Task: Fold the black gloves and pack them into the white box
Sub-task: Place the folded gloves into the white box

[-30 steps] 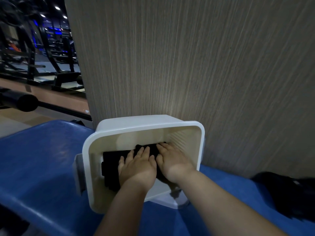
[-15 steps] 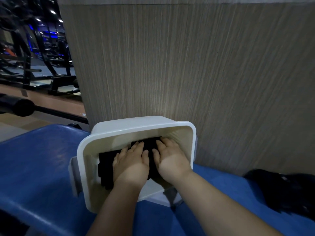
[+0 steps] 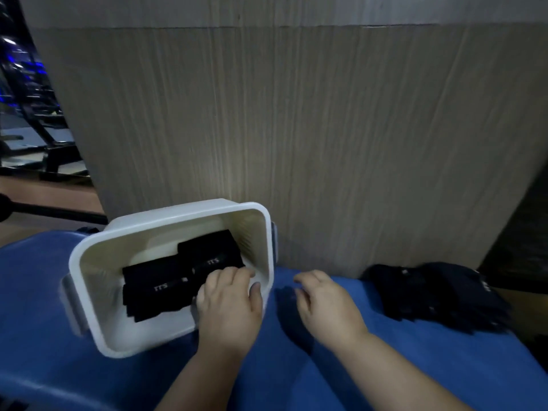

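The white box (image 3: 92, 250) stands on the blue padded surface against the wall. Inside it lie two folded stacks of black gloves, one at the left (image 3: 157, 287) and one further back at the right (image 3: 210, 256). My left hand (image 3: 228, 304) lies over the box's near right corner, its fingertips at the edge of the right stack and its thumb on the rim. My right hand (image 3: 326, 301) hovers outside the box over the blue surface, fingers loosely bent and holding nothing. A loose pile of black gloves (image 3: 439, 295) lies to the right.
A wood-grain wall panel (image 3: 296, 129) rises directly behind the box. The blue padded surface (image 3: 385, 366) stretches between my right hand and the loose pile. Dark gym equipment (image 3: 38, 137) stands at the far left.
Both hands have lifted off the folded gloves in the box. My right hand has moved out to the right over the blue surface, and my left hand has drawn back to the box's corner.
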`<state>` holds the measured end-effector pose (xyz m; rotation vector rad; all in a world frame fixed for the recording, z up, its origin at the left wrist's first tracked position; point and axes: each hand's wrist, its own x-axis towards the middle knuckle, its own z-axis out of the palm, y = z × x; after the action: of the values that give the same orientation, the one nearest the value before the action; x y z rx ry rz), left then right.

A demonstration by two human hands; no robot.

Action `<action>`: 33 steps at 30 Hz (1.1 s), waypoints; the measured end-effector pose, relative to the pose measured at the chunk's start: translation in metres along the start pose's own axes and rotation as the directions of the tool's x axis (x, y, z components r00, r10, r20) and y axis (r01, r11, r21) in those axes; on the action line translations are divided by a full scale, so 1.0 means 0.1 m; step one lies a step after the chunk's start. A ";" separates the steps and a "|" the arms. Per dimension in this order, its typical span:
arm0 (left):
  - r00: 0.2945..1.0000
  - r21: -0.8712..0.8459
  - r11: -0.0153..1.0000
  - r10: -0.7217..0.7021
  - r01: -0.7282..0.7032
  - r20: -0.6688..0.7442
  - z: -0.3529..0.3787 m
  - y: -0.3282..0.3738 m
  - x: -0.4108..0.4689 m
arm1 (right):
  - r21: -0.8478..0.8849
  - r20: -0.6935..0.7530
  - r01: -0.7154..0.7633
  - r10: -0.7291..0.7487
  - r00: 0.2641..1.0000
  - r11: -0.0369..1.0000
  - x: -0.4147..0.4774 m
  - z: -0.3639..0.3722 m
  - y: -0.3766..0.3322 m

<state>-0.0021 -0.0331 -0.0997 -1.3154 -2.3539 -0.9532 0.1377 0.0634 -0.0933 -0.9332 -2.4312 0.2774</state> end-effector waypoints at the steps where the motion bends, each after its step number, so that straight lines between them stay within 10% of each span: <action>1: 1.000 0.006 1.000 0.008 -0.008 -0.007 0.04 0.09 -0.03 | -0.013 -0.004 -0.037 0.037 0.999 0.999 -0.08 -0.06 0.12; 17: 0.807 -0.322 0.914 -0.008 0.245 0.590 0.93 1.62 -0.25 | 0.106 -0.160 -0.459 0.471 0.868 0.882 -0.81 -0.57 1.24; 33: 0.625 -0.381 0.678 -0.149 0.628 0.766 1.32 2.01 0.11 | 0.170 -0.148 -0.471 0.495 0.856 0.865 -0.75 -0.50 1.36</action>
<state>0.1690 0.1361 -0.1098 -1.5684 -3.1895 -1.7843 0.2882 0.1145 -0.1292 -1.4380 -1.9488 0.4928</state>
